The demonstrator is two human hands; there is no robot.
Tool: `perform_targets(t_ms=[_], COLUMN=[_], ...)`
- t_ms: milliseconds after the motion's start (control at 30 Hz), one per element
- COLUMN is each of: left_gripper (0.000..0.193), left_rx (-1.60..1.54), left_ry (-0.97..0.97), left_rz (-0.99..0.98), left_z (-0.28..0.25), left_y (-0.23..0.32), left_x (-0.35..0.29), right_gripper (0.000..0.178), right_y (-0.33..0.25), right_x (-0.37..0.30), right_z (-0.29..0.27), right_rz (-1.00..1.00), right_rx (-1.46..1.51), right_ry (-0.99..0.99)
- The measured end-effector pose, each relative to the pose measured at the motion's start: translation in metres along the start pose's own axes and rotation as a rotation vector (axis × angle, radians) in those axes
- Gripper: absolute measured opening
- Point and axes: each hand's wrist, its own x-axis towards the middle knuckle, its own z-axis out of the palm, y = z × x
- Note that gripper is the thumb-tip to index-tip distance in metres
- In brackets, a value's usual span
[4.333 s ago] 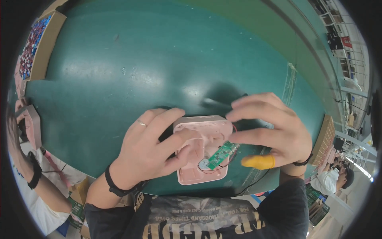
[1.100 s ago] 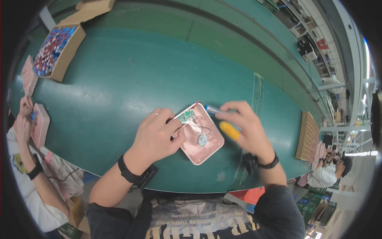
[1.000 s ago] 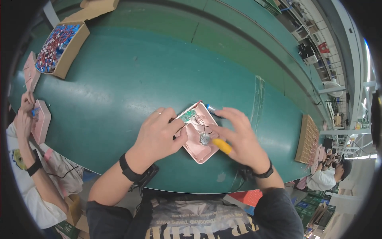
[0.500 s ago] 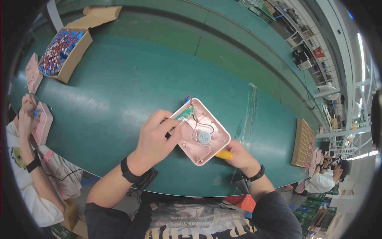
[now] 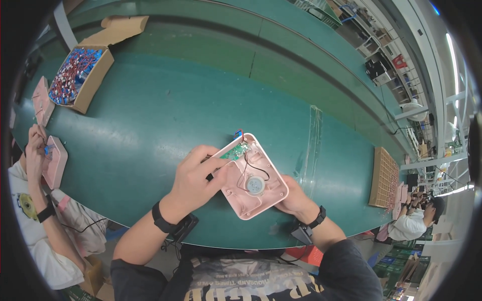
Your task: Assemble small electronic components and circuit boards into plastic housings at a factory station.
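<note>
A pink square plastic housing (image 5: 235,196) is held tilted, open side up, between my hands over the table. My left hand (image 5: 195,175) pinches its left wall, the thumb and fingertips beside a green circuit board (image 5: 236,152). A small dark thing, too hidden to name, shows between those fingers. My right hand (image 5: 295,199) grips the housing's right side, its fingers partly hidden behind the wall. Inside, a round silvery motor-like part (image 5: 255,185) is joined to the board by thin dark wires. A blue part (image 5: 238,134) with a red wire pokes out at the top corner.
On the green table (image 5: 150,120), a cardboard box (image 5: 95,83) full of blue parts with red wires stands far left. Next to it a co-worker's hands (image 5: 36,150) handle another pink housing (image 5: 56,163). A brown divided tray (image 5: 382,175) stands at the right, with clear tape (image 5: 312,145) across the table.
The housing has tilted and shifted slightly nearer to me, with both hands still on it. The yellow thing by my right fingers no longer shows.
</note>
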Motion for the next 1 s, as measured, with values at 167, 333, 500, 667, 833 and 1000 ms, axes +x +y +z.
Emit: perform_targets(t_ms=[167,333,500,667,833,1000], left_gripper=[0.016,0.016,0.016,0.016,0.016,0.017], left_rx=[0.030,0.021,-0.015,-0.079,-0.085,-0.002], left_ry=[0.025,0.016,-0.015,-0.018,0.020,0.021], left_rz=[0.032,0.020,0.051,0.026,0.006,0.046], left_z=[0.000,0.000,0.000,0.000,-0.002,-0.002], left_y=[-0.001,-0.001,-0.001,-0.001,-0.003,0.000], left_x=[0.001,0.001,0.001,0.000,0.001,0.003], right_gripper=[0.032,0.032,0.037,0.037,0.035,0.033], right_y=[0.006,0.014,0.004,-0.004,-0.014,-0.035], right_x=[0.001,0.000,0.003,-0.001,-0.001,0.003], right_z=[-0.003,-0.004,-0.008,-0.006,-0.005,-0.015], right_rz=[0.041,-0.031,0.050,-0.028,-0.147,-0.194], right_rx=[-0.139,-0.214,-0.292,-0.596,-0.999,-1.357], right_ry=[0.130,0.248,0.178,0.111,0.064,0.143])
